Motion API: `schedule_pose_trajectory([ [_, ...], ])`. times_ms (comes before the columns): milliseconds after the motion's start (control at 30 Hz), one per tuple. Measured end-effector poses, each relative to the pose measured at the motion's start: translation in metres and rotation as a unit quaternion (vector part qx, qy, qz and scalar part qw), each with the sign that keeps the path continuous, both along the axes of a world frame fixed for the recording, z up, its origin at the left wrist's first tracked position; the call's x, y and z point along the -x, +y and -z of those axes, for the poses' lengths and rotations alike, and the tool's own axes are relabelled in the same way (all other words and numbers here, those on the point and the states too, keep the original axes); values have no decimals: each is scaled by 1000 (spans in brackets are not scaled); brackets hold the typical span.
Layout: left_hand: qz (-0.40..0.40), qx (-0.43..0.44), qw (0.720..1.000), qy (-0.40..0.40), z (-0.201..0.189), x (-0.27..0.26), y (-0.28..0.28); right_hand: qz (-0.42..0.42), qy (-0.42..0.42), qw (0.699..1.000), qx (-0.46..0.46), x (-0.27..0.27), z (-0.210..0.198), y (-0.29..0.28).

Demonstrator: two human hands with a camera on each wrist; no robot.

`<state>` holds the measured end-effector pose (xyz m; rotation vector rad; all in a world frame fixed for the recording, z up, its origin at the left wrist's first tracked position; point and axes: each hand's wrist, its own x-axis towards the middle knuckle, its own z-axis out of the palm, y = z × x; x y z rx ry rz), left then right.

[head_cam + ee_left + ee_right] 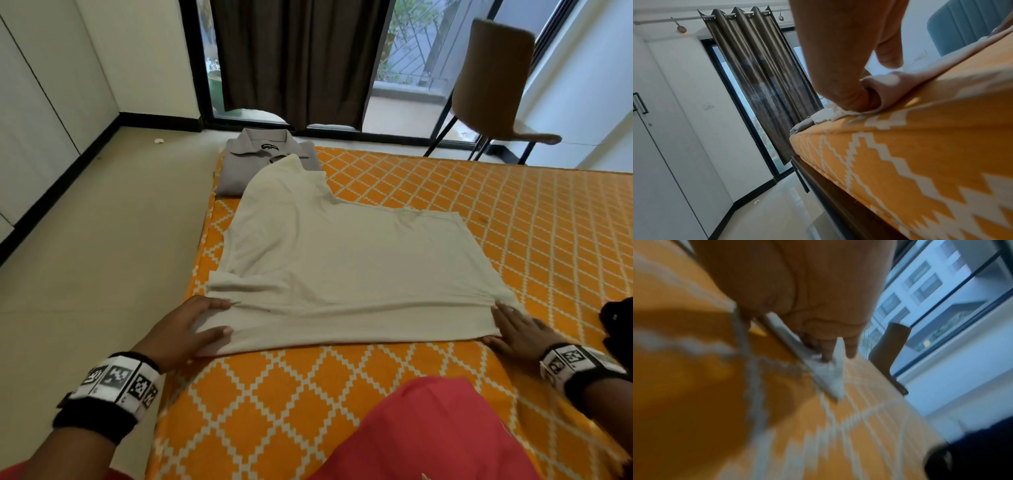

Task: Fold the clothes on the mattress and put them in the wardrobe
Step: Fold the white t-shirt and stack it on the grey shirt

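Pinning the near edge of a cream T-shirt (329, 260) at both ends, the person has the garment spread flat on the orange mattress (479, 212) — most likely so the hem stays taut and square for the next fold. The left hand (191, 329) grips its corner: in the left wrist view the cloth wraps round the curled fingers (863, 99), with the thumb lying on top in the head view. The right hand (513, 329) lies with fingers nearly straight along the other corner, pressing it down; the right wrist view is too blurred to show any pinch. One side of the shirt seems already turned in, giving the stepped outline at the far end.

A grey collared shirt (263, 161), already folded, lies at the far left corner of the mattress, partly under the cream one — parked there, I judge, until everything goes to the wardrobe. Its neck label (270, 146) is dark with pale lettering, too small to read. Patterned marker bands circle both wrists; they carry codes, not words.
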<state>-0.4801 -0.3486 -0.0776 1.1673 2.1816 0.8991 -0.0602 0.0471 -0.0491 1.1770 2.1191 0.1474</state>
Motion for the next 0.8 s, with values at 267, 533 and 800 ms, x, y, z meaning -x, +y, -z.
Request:
schedule_pose_trajectory([
  [267, -7, 55, 998, -28, -13, -3, -4, -219, 180, 958, -45, 193, -51, -77],
  [533, -21, 68, 996, -50, -23, -8, -8, -315, 260, 903, 130, 346, -2, -204],
  [800, -21, 89, 995, -47, -21, -4, -2, -289, 490, 822, -25, 321, -23, -194],
])
